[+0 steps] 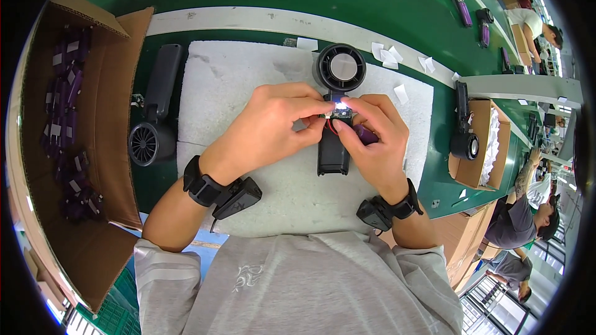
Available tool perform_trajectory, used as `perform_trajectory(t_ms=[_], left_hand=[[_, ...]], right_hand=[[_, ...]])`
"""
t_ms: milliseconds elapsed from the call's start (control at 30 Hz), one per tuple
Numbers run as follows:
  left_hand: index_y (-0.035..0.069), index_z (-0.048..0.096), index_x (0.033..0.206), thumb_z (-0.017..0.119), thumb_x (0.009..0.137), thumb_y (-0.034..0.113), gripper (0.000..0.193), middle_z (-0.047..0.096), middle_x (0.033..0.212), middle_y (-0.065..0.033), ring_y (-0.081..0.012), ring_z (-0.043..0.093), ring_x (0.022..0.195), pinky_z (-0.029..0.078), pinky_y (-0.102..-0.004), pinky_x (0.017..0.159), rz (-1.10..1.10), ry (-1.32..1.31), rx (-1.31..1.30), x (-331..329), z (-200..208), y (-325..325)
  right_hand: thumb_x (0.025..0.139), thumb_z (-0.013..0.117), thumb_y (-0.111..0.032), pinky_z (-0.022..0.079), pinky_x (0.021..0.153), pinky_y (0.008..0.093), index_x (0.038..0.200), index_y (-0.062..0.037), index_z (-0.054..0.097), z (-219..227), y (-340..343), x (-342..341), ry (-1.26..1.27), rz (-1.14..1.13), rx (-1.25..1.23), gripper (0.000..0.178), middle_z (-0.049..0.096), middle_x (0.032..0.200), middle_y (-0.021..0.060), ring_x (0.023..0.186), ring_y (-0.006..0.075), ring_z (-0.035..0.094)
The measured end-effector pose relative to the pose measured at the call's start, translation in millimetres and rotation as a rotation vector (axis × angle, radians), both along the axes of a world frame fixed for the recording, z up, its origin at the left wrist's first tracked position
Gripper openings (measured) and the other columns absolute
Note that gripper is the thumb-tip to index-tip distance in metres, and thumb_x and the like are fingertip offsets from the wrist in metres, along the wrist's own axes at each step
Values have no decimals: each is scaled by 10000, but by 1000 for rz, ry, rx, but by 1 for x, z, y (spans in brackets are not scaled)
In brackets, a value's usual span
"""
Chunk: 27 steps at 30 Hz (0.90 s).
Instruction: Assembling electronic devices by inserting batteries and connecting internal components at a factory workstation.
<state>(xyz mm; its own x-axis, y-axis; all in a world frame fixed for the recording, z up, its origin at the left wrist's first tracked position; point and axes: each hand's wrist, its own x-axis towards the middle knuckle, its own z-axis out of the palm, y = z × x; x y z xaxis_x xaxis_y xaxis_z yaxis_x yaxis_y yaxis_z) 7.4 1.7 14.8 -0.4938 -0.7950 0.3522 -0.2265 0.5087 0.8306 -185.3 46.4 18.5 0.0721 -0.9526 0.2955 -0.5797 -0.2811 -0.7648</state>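
Note:
A black handheld fan (333, 155) lies on the white foam pad, its round head away from me and its handle toward me. The handle is opened up, and a small circuit board (341, 112) with a bright white light shows at its neck. My left hand (276, 125) pinches a small white wire connector (328, 115) at the board's left edge. Red and dark wires (333, 126) run down from there. My right hand (377, 133) has thumb and index fingertips at the board's right side, while a purple battery (365, 134) sits in its curled fingers, partly hidden.
On the left stands a cardboard box (115, 105) holding many purple batteries (65, 105). Another black fan (162, 87) lies between it and the foam pad (248, 74). White paper pieces (388, 56) lie beyond. At right are a fan (463, 124), a smaller box (496, 149) and other people.

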Motion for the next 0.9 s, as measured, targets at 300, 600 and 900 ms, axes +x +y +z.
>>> perform_trajectory(t_ms=[300,600,900], left_hand=[[-5,715,947,688,733,-11,216,664,857,-123,-244,654,677,536,-308,588,-14,43,18,-1,-3,3],[-9,711,940,697,726,-3,214,654,822,-116,-221,642,662,522,-292,576,-10,34,52,-1,-3,3],[49,583,1050,707,730,10,345,574,898,-111,-283,623,803,519,-354,681,29,-35,178,-13,4,12]], right_hand=[[663,830,-54,515,565,274,988,-87,728,4,0,1,33,-24,-25,341,639,870,80,697,179,639],[664,826,-52,510,560,274,965,-77,728,5,0,3,49,-54,-5,318,646,850,74,682,170,632],[742,777,-24,483,548,243,929,-35,685,6,2,1,-213,-75,223,209,619,832,62,660,124,605]])
